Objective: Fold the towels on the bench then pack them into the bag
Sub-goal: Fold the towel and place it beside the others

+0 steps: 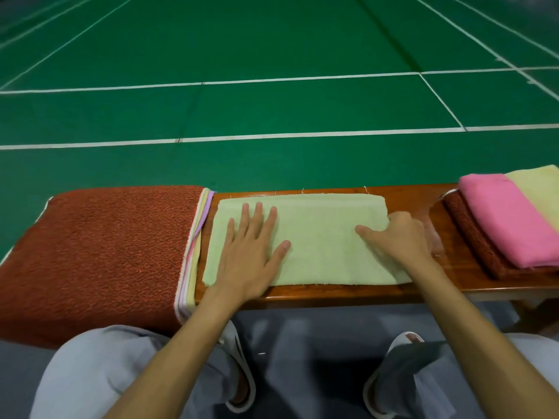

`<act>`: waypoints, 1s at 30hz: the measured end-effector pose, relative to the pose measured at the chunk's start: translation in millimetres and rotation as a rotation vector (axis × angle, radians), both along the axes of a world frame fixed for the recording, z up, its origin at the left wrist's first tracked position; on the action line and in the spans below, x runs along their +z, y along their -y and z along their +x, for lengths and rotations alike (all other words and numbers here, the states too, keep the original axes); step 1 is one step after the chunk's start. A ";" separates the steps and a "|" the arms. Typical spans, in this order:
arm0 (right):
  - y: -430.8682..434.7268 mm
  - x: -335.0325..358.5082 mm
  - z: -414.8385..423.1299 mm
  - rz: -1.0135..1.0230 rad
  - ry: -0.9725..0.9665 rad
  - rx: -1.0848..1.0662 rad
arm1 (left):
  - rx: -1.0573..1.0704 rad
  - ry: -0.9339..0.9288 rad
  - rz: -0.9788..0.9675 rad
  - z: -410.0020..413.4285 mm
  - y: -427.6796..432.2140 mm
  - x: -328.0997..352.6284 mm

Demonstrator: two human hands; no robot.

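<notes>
A light green towel (pixel 317 234) lies flat, folded into a rectangle, on the middle of the wooden bench (pixel 408 198). My left hand (pixel 252 240) presses flat on its left half with fingers spread. My right hand (pixel 399 237) grips the towel's right edge, thumb on top and fingers curled under the cloth. A stack of unfolded towels (pixel 99 252), rust-red on top with pastel edges showing, covers the bench's left end. Folded towels sit at the right end: rust-red (pixel 472 237), pink (pixel 508 219) and pale yellow (pixel 538 189). No bag is in view.
Green court flooring with white lines (pixel 272 110) stretches beyond the bench. My knees and white slippers (pixel 242 373) are below the bench's near edge. Bare wood shows between the green towel and the folded pile.
</notes>
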State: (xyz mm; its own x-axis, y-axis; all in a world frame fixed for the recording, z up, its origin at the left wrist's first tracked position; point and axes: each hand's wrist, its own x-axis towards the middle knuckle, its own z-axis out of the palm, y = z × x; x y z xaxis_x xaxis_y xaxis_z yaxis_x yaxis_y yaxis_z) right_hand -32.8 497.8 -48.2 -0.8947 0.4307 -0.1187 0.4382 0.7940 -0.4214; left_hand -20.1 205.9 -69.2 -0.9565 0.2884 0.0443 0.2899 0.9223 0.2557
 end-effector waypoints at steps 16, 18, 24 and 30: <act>-27.9 67.6 0.8 -1.012 -0.365 0.116 | -0.054 0.249 0.669 9.7 -58.7 16.9; -6.5 80.6 1.2 -1.083 -0.373 0.169 | 0.051 0.461 1.142 6.4 -71.7 39.2; 98.2 65.5 8.9 -1.149 -0.184 0.478 | 0.221 1.065 1.950 -5.7 -51.1 64.9; 88.3 47.4 3.2 -1.014 -0.379 0.362 | 0.436 1.051 1.798 -8.3 -15.8 51.9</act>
State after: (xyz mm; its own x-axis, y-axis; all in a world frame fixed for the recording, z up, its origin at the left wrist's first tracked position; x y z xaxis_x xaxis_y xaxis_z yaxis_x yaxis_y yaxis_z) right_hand -29.6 409.4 -0.8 -0.9992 0.0002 0.0395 -0.0394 0.0667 -0.9970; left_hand -28.5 221.7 -17.2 -0.7792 0.3607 -0.5126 -0.6254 -0.5012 0.5980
